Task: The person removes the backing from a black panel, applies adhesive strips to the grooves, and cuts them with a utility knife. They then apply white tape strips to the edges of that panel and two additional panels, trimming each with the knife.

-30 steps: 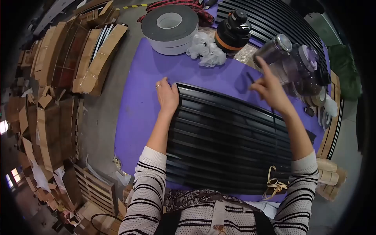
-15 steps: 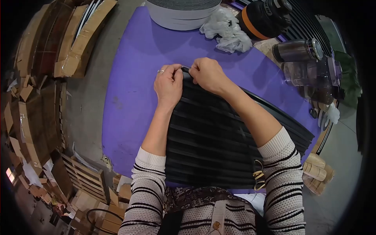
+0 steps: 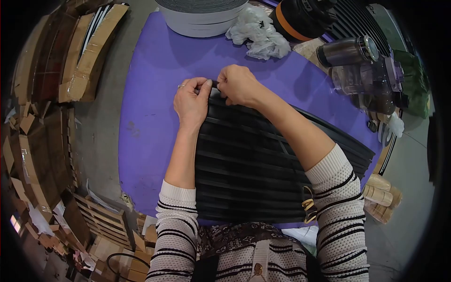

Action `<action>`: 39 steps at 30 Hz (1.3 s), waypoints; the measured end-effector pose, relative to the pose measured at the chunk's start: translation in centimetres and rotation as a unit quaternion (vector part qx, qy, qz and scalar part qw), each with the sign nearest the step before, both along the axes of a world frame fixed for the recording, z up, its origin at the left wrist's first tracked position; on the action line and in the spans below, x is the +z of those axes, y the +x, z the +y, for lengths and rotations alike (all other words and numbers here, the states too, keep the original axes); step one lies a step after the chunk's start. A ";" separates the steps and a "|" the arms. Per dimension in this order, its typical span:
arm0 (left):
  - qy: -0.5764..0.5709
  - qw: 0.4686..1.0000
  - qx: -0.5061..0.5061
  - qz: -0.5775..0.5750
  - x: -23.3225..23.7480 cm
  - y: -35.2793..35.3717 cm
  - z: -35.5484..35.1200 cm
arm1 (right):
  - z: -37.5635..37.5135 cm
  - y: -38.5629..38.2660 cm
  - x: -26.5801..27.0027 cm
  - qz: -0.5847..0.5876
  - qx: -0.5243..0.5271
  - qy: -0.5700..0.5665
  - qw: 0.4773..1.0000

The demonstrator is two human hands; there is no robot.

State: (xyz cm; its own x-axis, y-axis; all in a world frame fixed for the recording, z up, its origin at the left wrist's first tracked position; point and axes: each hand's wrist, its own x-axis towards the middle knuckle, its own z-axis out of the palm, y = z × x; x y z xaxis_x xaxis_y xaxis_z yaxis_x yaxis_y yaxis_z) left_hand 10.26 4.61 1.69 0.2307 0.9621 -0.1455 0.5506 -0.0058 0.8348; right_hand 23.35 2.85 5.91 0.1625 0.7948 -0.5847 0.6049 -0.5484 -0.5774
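Observation:
Several long black strips (image 3: pixel 249 164) lie side by side on the purple tabletop (image 3: pixel 150 117), forming a ribbed dark sheet in front of my body. At the far left corner of these strips, my left hand (image 3: pixel 191 104) pinches the end of the farthest black strip (image 3: pixel 214 84) between thumb and fingers. My right hand (image 3: pixel 238 87) is closed on the same end, just to the right of the left thumb. Its fingertips are partly hidden behind the hand, so the exact grip does not show.
A large roll of grey-backed foam tape (image 3: pixel 202 21) stands at the back beside crumpled clear plastic (image 3: pixel 260 35). A black bottle with an orange band (image 3: pixel 293 21), a metal tumbler (image 3: pixel 343 50) and a clear jug (image 3: pixel 361 77) line the right. Cardboard boxes (image 3: pixel 42 155) and a pallet (image 3: pixel 103 218) are left.
The whole view has shifted slightly, moving the table contents left in the picture. Both hands stay at the strip's end; my right hand has turned a little, its fingers curling further down.

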 end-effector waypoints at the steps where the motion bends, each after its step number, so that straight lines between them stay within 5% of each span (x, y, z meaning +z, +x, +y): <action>1: -0.012 1.000 0.002 0.005 0.1 0.0 0.1 | -0.9 0.1 0.7 0.052 -0.024 0.021 0.998; 5: -0.028 1.000 0.001 -0.009 -0.3 0.0 0.2 | -6.5 1.3 2.9 0.106 -0.052 0.080 0.990; 11: -0.072 0.996 -0.023 -0.048 -1.2 -0.2 0.9 | -20.0 9.3 3.6 -0.142 0.039 0.131 0.980; 18: -0.119 0.988 -0.061 -0.078 -0.5 -0.8 1.5 | -31.3 16.7 4.3 -0.165 -0.118 0.186 0.961; 20: -0.125 0.987 -0.079 -0.069 -1.0 -1.1 2.1 | -32.4 17.4 5.6 -0.033 -0.310 0.140 0.940; 22: -0.152 0.982 -0.068 -0.087 -1.3 -1.5 2.5 | -33.4 18.3 4.9 0.035 -0.360 0.159 0.919; 29: -0.169 0.981 -0.073 -0.067 -1.8 -2.7 3.7 | -33.3 20.4 2.0 -0.059 -0.355 0.148 0.921; 34: -0.171 0.978 -0.080 -0.090 -1.2 -2.3 3.1 | -32.7 21.4 0.5 0.048 -0.478 0.136 0.867; 39: -0.169 0.978 -0.072 -0.096 -1.2 -2.4 3.0 | -32.7 22.0 -0.6 0.034 -0.475 0.116 0.872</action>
